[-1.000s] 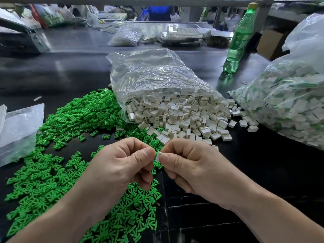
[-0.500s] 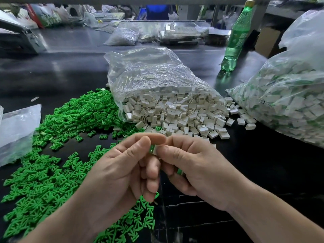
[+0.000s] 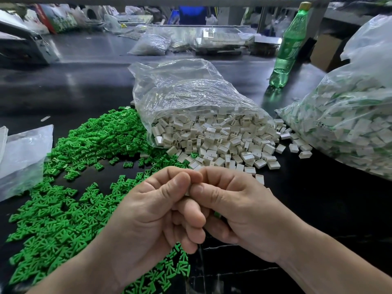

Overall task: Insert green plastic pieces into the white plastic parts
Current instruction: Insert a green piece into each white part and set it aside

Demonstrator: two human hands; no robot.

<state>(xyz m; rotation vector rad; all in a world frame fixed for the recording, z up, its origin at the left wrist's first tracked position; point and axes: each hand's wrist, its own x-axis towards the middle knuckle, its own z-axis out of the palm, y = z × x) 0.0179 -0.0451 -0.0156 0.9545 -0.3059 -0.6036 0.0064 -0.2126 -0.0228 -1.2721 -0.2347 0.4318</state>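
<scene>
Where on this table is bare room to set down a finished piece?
Bare table lies right of the right hand, nearer than the full bag. Another patch lies behind the green pieces, left of the open bag. Crowded: green pieces at left, white parts in the middle.

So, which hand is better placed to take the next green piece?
Probably left: the left hand is over the green pieces, while the right hand is nearer the white parts.

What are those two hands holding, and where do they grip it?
Both the left hand and right hand pinch a small, mostly hidden white part between thumb and forefinger tips.
</scene>
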